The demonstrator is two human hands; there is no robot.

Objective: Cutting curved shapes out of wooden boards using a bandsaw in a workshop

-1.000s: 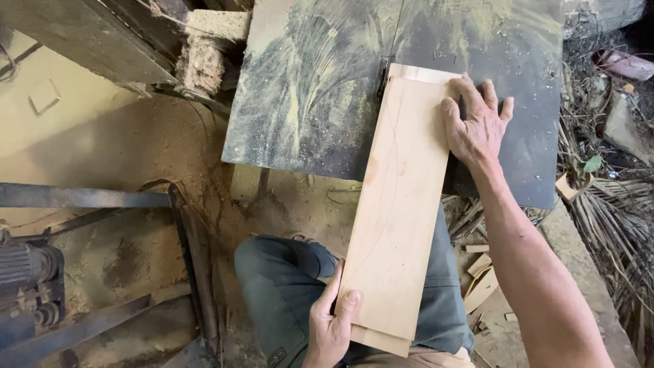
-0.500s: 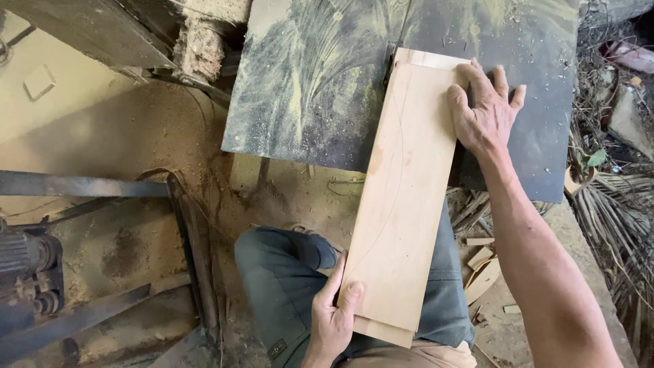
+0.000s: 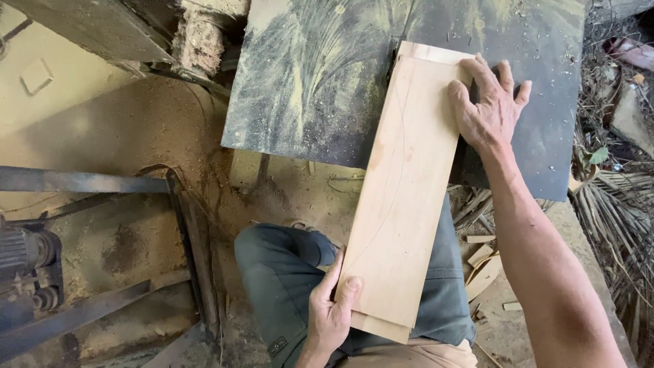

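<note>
1. Long pale wooden board [image 3: 402, 197] laid lengthwise, far end resting on the dark tabletop [image 3: 306, 88], near end reaching out over the lap.
2. Second, like board just visible beneath it, its edge peeking out at the near end [image 3: 381, 328] and along the far end.
3. Faint curved pencil line running down the top face of the upper board.
4. Left hand [image 3: 332, 312] at the near left corner of the board, thumb lying on the top face, fingers wrapped round the left edge: grasping the board.
5. Right hand [image 3: 489, 105] at the far right corner, palm down, fingers spread; thumb and index finger on the board's top face, remaining fingers reaching past the edge onto the tabletop. Pressing flat, not clenched.
6. Tabletop dark, smeared with streaks of yellow sawdust, thickest toward its left and middle.
7. Narrow slot in the tabletop [image 3: 394, 51] showing just at the board's far left corner; whether a blade stands in it, cannot tell.
8. Knees in dark grey-green trousers [image 3: 279, 266] directly under the near half of the board.
9. Ground to the left thickly covered in sawdust [image 3: 122, 136].
10. Metal frame bars [image 3: 82, 182] crossing the lower left, with a motor-like block [image 3: 24, 262] at the far left edge.
11. Small wood offcuts [image 3: 485, 269] scattered on the ground right of the board, near the right forearm.
12. Dry palm fronds [image 3: 620, 218] lying at the right edge.
</note>
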